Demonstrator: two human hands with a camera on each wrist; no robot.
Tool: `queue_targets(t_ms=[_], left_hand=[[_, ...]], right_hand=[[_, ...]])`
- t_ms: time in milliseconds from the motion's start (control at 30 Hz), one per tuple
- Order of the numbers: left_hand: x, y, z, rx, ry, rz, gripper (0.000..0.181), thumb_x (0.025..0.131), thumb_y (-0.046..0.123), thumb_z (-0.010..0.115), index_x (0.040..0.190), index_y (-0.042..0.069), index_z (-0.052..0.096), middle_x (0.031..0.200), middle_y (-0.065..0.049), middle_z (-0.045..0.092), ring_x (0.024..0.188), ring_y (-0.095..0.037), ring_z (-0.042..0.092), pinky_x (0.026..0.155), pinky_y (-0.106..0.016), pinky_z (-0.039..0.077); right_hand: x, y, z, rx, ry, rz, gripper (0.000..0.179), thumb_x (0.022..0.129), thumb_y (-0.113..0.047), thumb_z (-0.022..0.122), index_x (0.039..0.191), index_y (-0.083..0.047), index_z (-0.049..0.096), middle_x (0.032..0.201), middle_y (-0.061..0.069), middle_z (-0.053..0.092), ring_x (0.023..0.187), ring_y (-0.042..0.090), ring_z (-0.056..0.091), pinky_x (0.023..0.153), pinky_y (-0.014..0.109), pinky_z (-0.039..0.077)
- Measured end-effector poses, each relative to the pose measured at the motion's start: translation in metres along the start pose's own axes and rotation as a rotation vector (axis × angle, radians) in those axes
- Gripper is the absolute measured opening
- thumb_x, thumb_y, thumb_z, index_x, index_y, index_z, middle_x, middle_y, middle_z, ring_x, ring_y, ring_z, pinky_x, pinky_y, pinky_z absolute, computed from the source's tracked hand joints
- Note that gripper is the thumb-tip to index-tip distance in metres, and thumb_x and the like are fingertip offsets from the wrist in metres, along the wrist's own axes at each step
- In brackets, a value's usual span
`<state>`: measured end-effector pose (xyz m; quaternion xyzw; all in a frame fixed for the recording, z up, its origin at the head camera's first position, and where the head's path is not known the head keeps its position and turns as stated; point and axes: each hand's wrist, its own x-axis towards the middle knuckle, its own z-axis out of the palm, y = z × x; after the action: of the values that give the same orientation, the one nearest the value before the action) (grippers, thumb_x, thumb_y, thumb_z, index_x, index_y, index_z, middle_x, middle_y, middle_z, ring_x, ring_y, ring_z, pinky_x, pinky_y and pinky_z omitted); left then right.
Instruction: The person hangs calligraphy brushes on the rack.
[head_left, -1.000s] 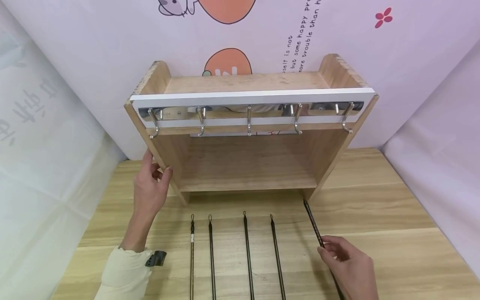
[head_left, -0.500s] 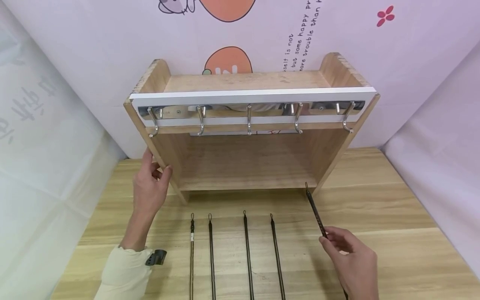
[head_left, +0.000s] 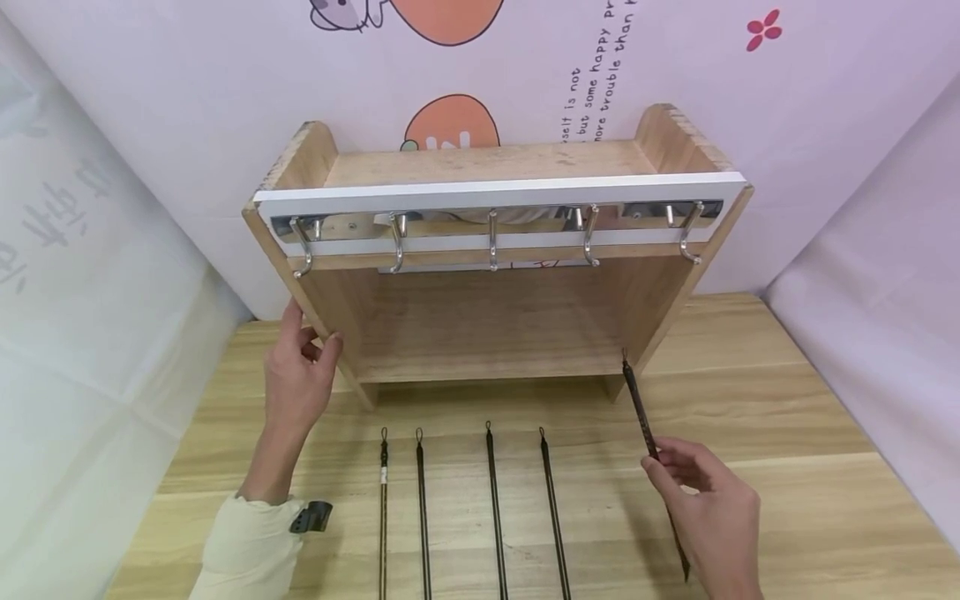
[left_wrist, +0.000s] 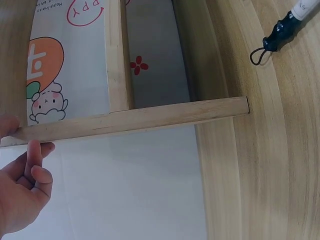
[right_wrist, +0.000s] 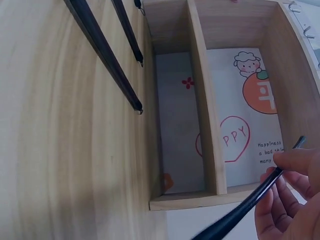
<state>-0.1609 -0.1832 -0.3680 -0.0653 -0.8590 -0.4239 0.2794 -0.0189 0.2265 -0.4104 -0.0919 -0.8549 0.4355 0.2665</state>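
My left hand (head_left: pixel 298 379) grips the left side panel of a wooden shelf (head_left: pixel 487 367), thumb in front and fingers behind. In the left wrist view that panel (left_wrist: pixel 145 117) runs between thumb and fingers. With thumb and fingers, my right hand (head_left: pixel 708 508) pinches a slim dark calligraphy brush (head_left: pixel 639 408). It is tilted, its hanging loop upward near the shelf's lower right corner and its pointed end downward. In the right wrist view the held brush (right_wrist: pixel 245 207) crosses in front of the shelf. Several hooks (head_left: pixel 492 242) line a metal strip on the shelf's white front board.
Several more brushes lie side by side on the wood-grain table, loops toward the shelf, among them one with a white label (head_left: pixel 384 475) and a dark one (head_left: pixel 555 508). A printed white cloth (head_left: pixel 525 67) hangs behind the shelf.
My right hand has lifted the brush and moved it slightly forward and right; its loop end is now higher against the shelf and its lower tip shows. The left hand stays on the panel.
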Motion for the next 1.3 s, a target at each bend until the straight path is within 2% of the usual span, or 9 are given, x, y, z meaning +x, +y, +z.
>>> queue_targets(t_ms=[133, 433, 600, 800, 1100, 1300], left_hand=[[0.000, 0.000, 0.000, 0.006, 0.006, 0.010, 0.065, 0.093, 0.003, 0.063, 0.153, 0.014, 0.039, 0.105, -0.025, 0.070, 0.063, -0.024, 0.059, 0.046, -0.016, 0.040], [-0.001, -0.001, 0.001, 0.009, 0.014, 0.010, 0.065, 0.093, 0.002, 0.063, 0.152, 0.015, 0.040, 0.097, -0.024, 0.070, 0.061, -0.022, 0.054, 0.044, -0.018, 0.038], [-0.001, -0.002, 0.002, 0.013, 0.015, 0.011, 0.064, 0.094, 0.003, 0.062, 0.153, 0.015, 0.039, 0.092, -0.022, 0.070, 0.061, -0.023, 0.054, 0.044, -0.018, 0.037], [-0.001, -0.001, 0.002, 0.015, 0.015, 0.010, 0.063, 0.094, 0.003, 0.062, 0.152, 0.014, 0.040, 0.093, -0.023, 0.070, 0.061, -0.022, 0.053, 0.045, -0.018, 0.036], [-0.001, -0.001, 0.002, 0.011, 0.021, 0.013, 0.063, 0.093, 0.003, 0.063, 0.152, 0.013, 0.040, 0.098, -0.024, 0.070, 0.059, -0.022, 0.052, 0.044, -0.018, 0.036], [-0.001, -0.001, 0.002, 0.006, 0.027, 0.021, 0.064, 0.093, 0.003, 0.063, 0.152, 0.013, 0.040, 0.098, -0.023, 0.070, 0.059, -0.021, 0.052, 0.045, -0.017, 0.036]], right_hand=[[0.003, -0.004, -0.001, 0.012, 0.002, -0.029, 0.026, 0.074, 0.009, 0.083, 0.096, -0.003, 0.075, 0.079, 0.002, 0.071, 0.066, -0.001, 0.063, 0.066, 0.010, 0.049], [0.014, -0.009, -0.002, 0.087, 0.046, -0.061, 0.027, 0.074, 0.012, 0.081, 0.097, -0.001, 0.076, 0.080, -0.002, 0.070, 0.066, -0.001, 0.064, 0.065, 0.010, 0.050], [0.020, -0.010, -0.002, 0.170, 0.089, -0.121, 0.028, 0.073, 0.018, 0.078, 0.097, 0.006, 0.073, 0.081, 0.002, 0.070, 0.068, 0.003, 0.064, 0.066, 0.012, 0.051], [0.026, -0.017, -0.001, 0.196, 0.098, -0.184, 0.029, 0.072, 0.020, 0.078, 0.098, 0.009, 0.071, 0.082, 0.001, 0.069, 0.071, 0.004, 0.064, 0.069, 0.013, 0.052], [0.033, -0.025, -0.003, 0.244, 0.144, -0.174, 0.027, 0.075, 0.019, 0.075, 0.100, 0.012, 0.070, 0.082, -0.001, 0.069, 0.070, 0.005, 0.065, 0.068, 0.014, 0.052], [0.040, -0.031, -0.008, 0.238, 0.176, -0.185, 0.025, 0.077, 0.017, 0.075, 0.101, 0.012, 0.070, 0.082, 0.001, 0.069, 0.069, 0.005, 0.064, 0.068, 0.014, 0.051]])
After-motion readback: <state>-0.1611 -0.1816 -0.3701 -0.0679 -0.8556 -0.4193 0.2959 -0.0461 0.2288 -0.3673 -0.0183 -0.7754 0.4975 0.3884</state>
